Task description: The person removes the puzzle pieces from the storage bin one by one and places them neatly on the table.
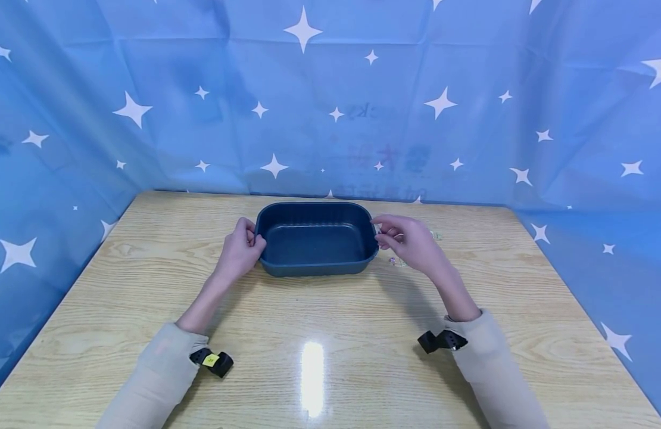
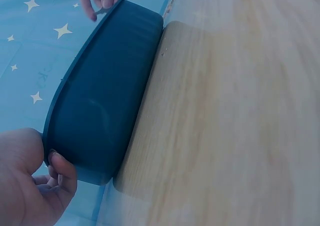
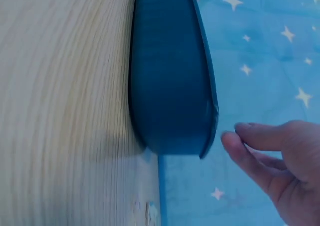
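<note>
A dark blue rectangular plastic bin (image 1: pixel 317 269) with rounded corners stands upright on the wooden table, its inside bare. At its left end, my left hand (image 1: pixel 242 247) grips the rim; the left wrist view shows the curled fingers (image 2: pixel 62 173) against the outer wall. My right hand (image 1: pixel 411 241) is beside the right end, thumb and forefinger close to the rim. In the right wrist view, a small gap separates that hand (image 3: pixel 285 166) from the bin (image 3: pixel 172 86), and nothing is visible in its fingers.
Small colourful items (image 1: pixel 397 261), too small to identify, lie on the table (image 1: pixel 245 369) right of the bin, partly behind my right hand. A blue curtain (image 1: pixel 320 137) with white stars hangs behind the table and along both sides.
</note>
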The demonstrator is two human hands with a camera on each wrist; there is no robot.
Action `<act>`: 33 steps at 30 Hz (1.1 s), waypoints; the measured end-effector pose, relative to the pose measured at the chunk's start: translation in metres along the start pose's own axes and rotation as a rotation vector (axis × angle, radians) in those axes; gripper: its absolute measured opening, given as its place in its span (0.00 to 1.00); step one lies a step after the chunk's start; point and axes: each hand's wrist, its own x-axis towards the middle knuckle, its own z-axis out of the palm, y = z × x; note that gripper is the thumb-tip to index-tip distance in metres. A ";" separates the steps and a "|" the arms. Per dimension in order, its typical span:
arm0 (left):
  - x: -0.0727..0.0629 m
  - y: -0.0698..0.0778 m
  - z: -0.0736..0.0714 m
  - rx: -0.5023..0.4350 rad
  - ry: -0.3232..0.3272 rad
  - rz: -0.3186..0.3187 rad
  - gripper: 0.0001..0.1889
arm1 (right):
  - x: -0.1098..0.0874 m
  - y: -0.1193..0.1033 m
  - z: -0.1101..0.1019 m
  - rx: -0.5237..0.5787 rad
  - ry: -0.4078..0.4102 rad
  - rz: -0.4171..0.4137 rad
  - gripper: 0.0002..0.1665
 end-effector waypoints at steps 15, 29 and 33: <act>-0.001 0.000 0.000 0.002 -0.001 -0.011 0.07 | -0.036 0.034 -0.027 -0.063 -0.024 0.096 0.22; 0.000 0.001 0.001 -0.006 -0.012 -0.014 0.08 | -0.053 0.061 -0.045 -0.117 -0.101 0.226 0.17; 0.000 0.000 0.000 -0.008 -0.015 -0.011 0.09 | -0.054 0.071 -0.044 -0.128 -0.152 0.273 0.13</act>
